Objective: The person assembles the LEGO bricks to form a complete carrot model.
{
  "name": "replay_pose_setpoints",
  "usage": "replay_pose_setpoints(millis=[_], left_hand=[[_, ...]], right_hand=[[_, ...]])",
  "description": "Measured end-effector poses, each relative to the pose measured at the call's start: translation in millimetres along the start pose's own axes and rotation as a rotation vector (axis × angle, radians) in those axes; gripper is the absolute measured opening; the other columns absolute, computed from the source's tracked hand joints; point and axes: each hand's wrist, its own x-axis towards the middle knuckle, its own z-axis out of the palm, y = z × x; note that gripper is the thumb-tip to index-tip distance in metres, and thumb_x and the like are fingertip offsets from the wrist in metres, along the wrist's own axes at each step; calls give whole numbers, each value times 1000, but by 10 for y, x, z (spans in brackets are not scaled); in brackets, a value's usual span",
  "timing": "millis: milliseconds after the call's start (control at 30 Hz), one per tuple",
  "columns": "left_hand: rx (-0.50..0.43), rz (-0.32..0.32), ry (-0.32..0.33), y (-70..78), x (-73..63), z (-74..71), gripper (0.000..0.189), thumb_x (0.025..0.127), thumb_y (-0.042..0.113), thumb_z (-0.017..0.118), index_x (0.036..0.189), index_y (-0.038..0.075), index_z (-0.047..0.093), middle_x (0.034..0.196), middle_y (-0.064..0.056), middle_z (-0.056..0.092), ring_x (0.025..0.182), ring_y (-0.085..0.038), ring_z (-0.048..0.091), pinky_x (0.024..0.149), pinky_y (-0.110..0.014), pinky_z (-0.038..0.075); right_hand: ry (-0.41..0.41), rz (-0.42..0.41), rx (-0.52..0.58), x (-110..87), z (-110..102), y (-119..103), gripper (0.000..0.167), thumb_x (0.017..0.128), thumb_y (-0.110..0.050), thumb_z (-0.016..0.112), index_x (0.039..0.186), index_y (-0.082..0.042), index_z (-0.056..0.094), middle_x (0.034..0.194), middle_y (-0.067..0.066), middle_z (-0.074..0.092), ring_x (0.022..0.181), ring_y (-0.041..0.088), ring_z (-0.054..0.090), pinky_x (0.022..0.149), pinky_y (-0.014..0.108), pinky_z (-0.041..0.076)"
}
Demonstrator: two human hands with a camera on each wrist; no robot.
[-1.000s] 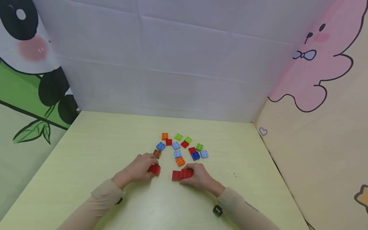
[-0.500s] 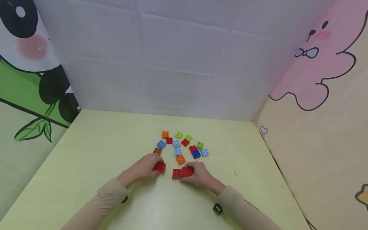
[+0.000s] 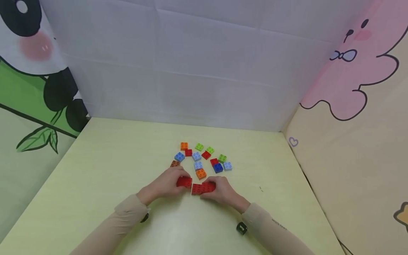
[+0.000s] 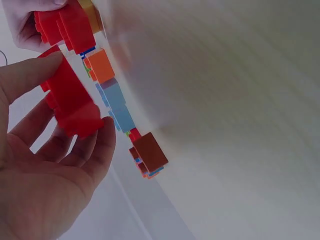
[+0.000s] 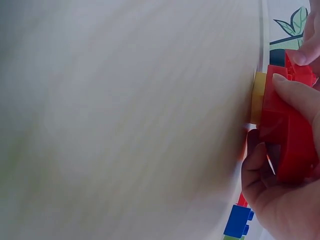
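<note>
My left hand (image 3: pixel 165 183) pinches a red toy building brick (image 3: pixel 184 182) between thumb and fingers; it appears tilted in the left wrist view. To its right, my right hand (image 3: pixel 223 191) grips a joined group of red bricks (image 3: pixel 196 189), studs up in the head view. A yellow brick (image 5: pixel 258 97) sits under that group, close over the table. The left brick's end is right at the left end of the group. Just behind the hands lie an orange brick (image 3: pixel 200 174) and a brown brick (image 3: pixel 175 163), the brown one partly hidden by my left hand.
Several loose bricks lie behind the hands on the pale table (image 3: pixel 127 152), among them light blue (image 3: pixel 196 156), dark blue (image 3: pixel 218 168), lime green (image 3: pixel 199 146) and red (image 3: pixel 206 155) ones. A white back wall (image 3: pixel 204 78) and printed side walls enclose the table.
My left hand has moved right with its red brick, closing the gap to the red group. My right hand has stayed nearly in place, still gripping its bricks.
</note>
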Motion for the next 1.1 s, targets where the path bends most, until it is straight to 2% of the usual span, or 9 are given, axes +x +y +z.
replay_pose_setpoints(millis=[233,500,667,1100], left_hand=[[-122,-25,9,34,23,40,32,79,25,78,109,21,69,98,11,54,94,-10,48,80,-31,44],[-208,-63,36,39,43,88,38,76,23,81,111,14,68,102,10,60,94,-10,52,81,-33,45],[-244,-88,64,47,51,131,37,75,23,83,108,16,68,100,11,61,94,-11,52,79,-32,46],[-325,-58,87,26,50,224,34,74,29,84,103,18,71,94,14,62,88,-11,54,73,-31,48]], right_hand=[[7,-4,11,3,-5,4,37,73,-41,82,103,-23,68,90,-12,59,87,13,52,67,29,45],[2,17,20,6,-6,-5,37,73,-41,82,103,-24,68,91,-12,59,88,13,52,68,29,47],[2,22,24,2,-9,-15,37,73,-42,82,102,-25,68,89,-12,59,87,13,53,68,29,47],[-1,-7,32,12,-1,19,37,72,-45,81,100,-25,69,88,-11,60,86,13,53,68,29,47]])
